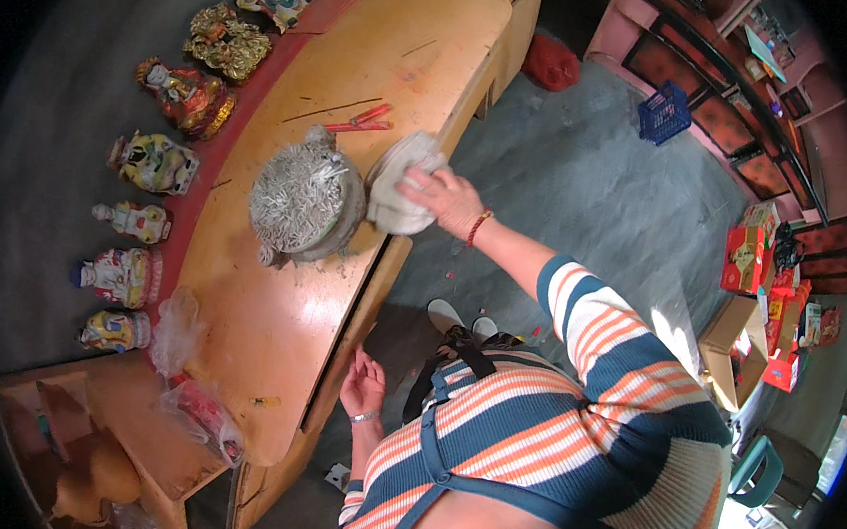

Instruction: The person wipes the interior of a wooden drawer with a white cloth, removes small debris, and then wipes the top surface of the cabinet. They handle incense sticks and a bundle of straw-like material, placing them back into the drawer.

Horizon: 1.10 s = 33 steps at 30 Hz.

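Note:
My right hand (pixel 446 197) is gripping a folded off-white cloth (pixel 405 183) at the table's front edge. The cloth lies against or just beside a round grey incense burner (pixel 304 199), filled with pale incense stubs and ash. The burner stands on a yellow-brown wooden table (pixel 245 333). By the front of a partly pulled-out drawer (pixel 354 333) hovers my left hand (pixel 365 386), empty, its fingers loosely apart; whether its fingertips touch the wood is unclear. Red sticks (pixel 359 121) lie beyond the burner.
Several painted figurines (pixel 190 101) line the red strip behind the table. Plastic bags (pixel 175 333) lie at the left end. A blue basket (pixel 664 113) and a red bag (pixel 551 63) are on the floor; cardboard boxes (pixel 735 349) stand at right.

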Available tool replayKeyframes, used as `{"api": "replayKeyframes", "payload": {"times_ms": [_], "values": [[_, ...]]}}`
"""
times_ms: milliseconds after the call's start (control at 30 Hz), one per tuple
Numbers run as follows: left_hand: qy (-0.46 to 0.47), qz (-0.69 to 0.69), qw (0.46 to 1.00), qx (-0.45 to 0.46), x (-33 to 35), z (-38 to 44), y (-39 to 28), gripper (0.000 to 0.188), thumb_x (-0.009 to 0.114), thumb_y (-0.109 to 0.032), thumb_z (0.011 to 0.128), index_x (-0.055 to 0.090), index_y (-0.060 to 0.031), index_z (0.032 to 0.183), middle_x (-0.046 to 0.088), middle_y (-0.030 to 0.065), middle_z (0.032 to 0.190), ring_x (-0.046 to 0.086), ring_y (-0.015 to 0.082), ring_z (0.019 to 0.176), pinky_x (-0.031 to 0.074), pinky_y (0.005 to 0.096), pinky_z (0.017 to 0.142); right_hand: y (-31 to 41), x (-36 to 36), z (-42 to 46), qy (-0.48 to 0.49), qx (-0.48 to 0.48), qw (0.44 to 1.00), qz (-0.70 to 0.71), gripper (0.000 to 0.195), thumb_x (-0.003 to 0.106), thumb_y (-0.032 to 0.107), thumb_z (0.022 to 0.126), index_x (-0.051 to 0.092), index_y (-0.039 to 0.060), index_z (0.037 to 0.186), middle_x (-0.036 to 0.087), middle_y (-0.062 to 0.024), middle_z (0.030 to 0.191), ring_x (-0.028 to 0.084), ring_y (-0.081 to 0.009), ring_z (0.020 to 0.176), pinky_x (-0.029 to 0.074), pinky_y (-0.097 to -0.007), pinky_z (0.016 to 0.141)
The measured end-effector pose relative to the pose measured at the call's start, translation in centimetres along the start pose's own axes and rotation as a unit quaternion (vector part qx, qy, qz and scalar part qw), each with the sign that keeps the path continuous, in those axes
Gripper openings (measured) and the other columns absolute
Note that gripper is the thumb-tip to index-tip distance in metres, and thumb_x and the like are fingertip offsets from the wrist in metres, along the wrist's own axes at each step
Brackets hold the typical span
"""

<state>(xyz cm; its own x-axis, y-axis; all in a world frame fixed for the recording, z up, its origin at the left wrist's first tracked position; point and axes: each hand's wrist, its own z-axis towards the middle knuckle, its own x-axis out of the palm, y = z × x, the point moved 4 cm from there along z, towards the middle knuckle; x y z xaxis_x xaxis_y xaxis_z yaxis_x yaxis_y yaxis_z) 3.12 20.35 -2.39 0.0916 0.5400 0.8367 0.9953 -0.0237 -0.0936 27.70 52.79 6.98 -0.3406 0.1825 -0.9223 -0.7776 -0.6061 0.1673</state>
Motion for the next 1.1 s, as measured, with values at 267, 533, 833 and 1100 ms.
{"api": "replayKeyframes", "payload": {"times_ms": [267,533,833,1100], "values": [[-0.021,0.179,0.967,-0.178,4.3,6.7,4.1,0.042,0.051,-0.021,0.093,0.052,-0.0091,0.132,0.058,0.0119,0.131,0.062,0.0229,0.109,0.051,0.0400,0.093,-6.7,-2.1,4.3,0.004,0.147,0.988,0.056,0.071,0.050,-0.008,0.071,0.050,0.0255,0.134,0.035,-0.0081,0.149,0.050,-0.0369,0.116,0.051,-0.0421,0.091],[0.031,0.293,0.935,-0.196,13.6,17.9,11.5,0.041,0.051,-0.025,0.094,0.050,-0.0112,0.133,0.060,0.0115,0.127,0.061,0.0236,0.107,0.051,0.0391,0.090,-9.1,-2.5,6.0,0.071,0.048,0.994,0.061,0.073,0.052,-0.006,0.074,0.047,0.0316,0.136,0.035,0.0010,0.150,0.050,-0.0305,0.116,0.054,-0.0408,0.087],[-0.082,0.092,0.988,-0.097,15.2,28.2,16.9,0.027,0.055,-0.019,0.093,0.059,-0.0068,0.116,0.064,0.0130,0.120,0.064,0.0239,0.103,0.052,0.0430,0.089,-25.2,-2.2,12.1,0.046,0.052,0.997,0.025,0.077,0.055,-0.007,0.073,0.044,0.0323,0.139,0.036,0.0004,0.149,0.051,-0.0327,0.114,0.053,-0.0399,0.090],[-0.122,0.164,0.979,-0.011,20.6,31.4,22.9,0.029,0.054,-0.020,0.092,0.058,-0.0069,0.118,0.068,0.0101,0.111,0.066,0.0215,0.094,0.054,0.0391,0.083,-32.2,-2.9,15.8,0.044,-0.031,0.998,0.036,0.059,0.053,-0.002,0.076,0.054,0.0224,0.129,0.044,-0.0095,0.143,0.051,-0.0383,0.116,0.048,-0.0451,0.094]]}}
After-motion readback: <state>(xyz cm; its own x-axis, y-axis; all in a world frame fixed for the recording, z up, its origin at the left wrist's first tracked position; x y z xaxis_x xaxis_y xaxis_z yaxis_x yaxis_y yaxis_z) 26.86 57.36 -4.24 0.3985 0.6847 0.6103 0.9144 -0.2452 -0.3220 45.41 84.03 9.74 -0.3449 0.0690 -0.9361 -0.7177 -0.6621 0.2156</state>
